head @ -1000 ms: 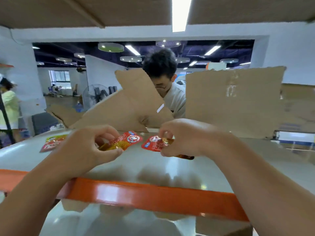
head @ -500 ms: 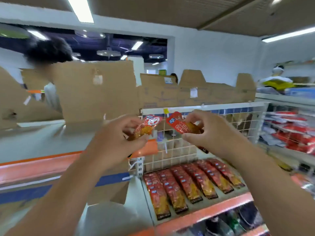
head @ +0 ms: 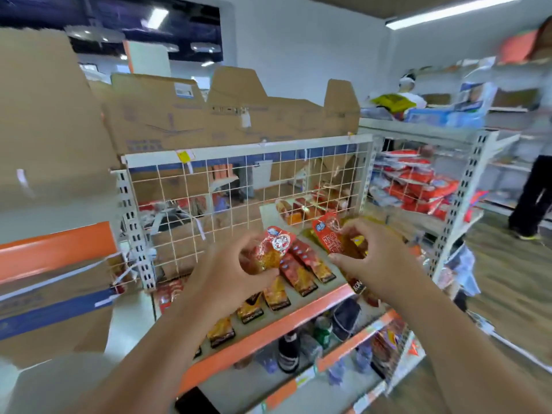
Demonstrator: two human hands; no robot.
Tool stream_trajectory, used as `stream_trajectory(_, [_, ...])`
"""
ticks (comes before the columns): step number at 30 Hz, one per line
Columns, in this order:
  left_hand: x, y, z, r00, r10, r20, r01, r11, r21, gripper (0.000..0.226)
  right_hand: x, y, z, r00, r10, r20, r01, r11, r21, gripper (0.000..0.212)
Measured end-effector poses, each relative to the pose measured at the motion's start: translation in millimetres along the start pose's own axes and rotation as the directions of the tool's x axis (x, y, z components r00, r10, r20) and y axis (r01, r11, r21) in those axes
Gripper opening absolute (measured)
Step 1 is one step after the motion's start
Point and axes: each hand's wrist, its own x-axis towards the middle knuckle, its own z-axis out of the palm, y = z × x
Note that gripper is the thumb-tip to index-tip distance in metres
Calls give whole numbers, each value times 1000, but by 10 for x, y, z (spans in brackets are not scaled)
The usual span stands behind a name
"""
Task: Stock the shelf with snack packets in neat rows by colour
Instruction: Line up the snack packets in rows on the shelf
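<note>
My left hand (head: 230, 273) grips a red and orange snack packet (head: 270, 249), held above the shelf. My right hand (head: 373, 258) pinches a second red packet (head: 328, 234) a little higher and to the right. Below both hands, a row of red and orange packets (head: 298, 273) lies flat on the grey shelf board with its orange front edge (head: 268, 333). My arms hide part of that row. A white wire mesh (head: 239, 189) backs the shelf.
Bottles (head: 301, 345) stand on the shelf below. Cardboard boxes (head: 194, 115) sit on top of the rack and at left. Red packs (head: 424, 186) fill the neighbouring rack at right. A person (head: 534, 189) stands at the far right in the aisle.
My view swung right and down from the flat top surface to the snack shelf. Both hands kept their packets and lowered over the row of packets.
</note>
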Motion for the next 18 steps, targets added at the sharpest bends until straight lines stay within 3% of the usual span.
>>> stream_trajectory(14, [534,-1067,699,969,-227,97,215,970,113,73,761,672,1364,973,84,213,-82,996,-20,38])
stream_trajectory(18, [568,-1316,812,959,-272,76,262,958,118,63,973,782,1699,962,69,264,-71,997,-1,40])
